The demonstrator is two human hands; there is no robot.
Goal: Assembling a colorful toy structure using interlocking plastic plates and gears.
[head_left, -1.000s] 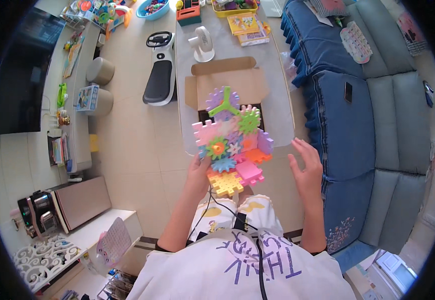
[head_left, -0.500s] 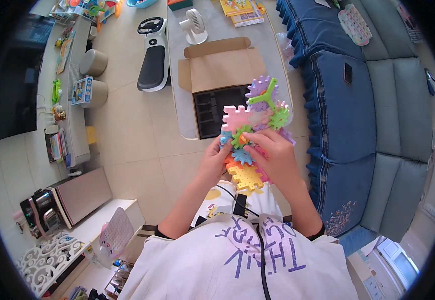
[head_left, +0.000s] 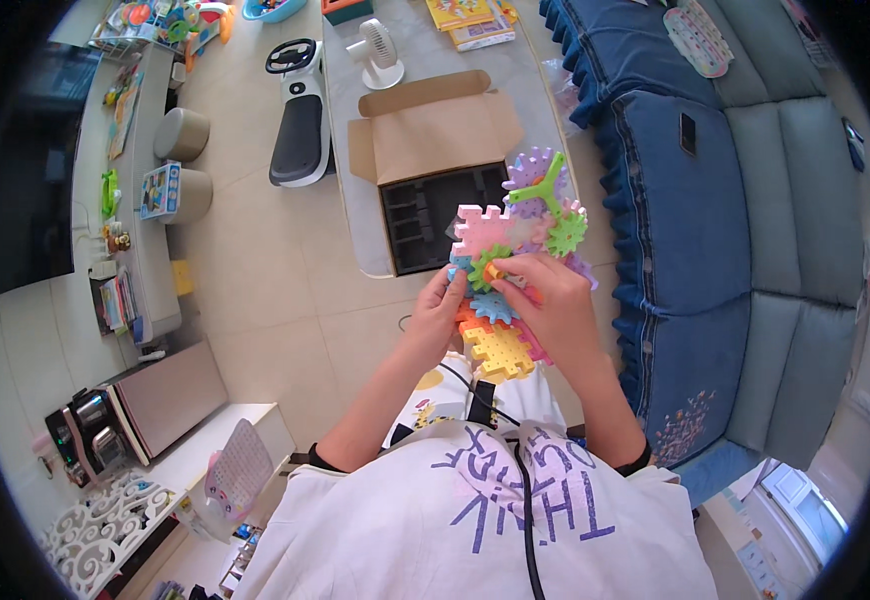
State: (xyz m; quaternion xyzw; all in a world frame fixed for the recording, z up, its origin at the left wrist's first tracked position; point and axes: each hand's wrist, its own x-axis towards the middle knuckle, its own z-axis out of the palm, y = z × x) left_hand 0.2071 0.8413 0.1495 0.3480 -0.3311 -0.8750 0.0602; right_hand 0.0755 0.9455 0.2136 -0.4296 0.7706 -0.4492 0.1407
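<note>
A colourful plastic gear toy of interlocking plates and gears stands upright in front of my body. It has a pink plate (head_left: 481, 231), a yellow plate (head_left: 500, 352), a green gear (head_left: 488, 264), a blue gear (head_left: 495, 307) and, at its top, a purple gear with a green three-armed piece (head_left: 543, 187). My left hand (head_left: 437, 312) pinches a small blue piece (head_left: 452, 272) at the toy's left side. With thumb and forefinger, my right hand (head_left: 558, 312) grips a small orange piece (head_left: 495, 271) at the green gear's middle. The palm hides part of the toy behind it.
An open cardboard box (head_left: 442, 140) with a dark insert lies on the grey table (head_left: 365, 222) just beyond the toy. A white fan (head_left: 382, 60) and books stand farther back. A blue sofa (head_left: 670, 200) runs along the right, a ride-on toy car (head_left: 300, 130) on the left.
My right fingers have drawn up slightly around the orange piece, which shows more plainly now. A blue piece shows at my left fingertips. The whole view has shifted a little.
</note>
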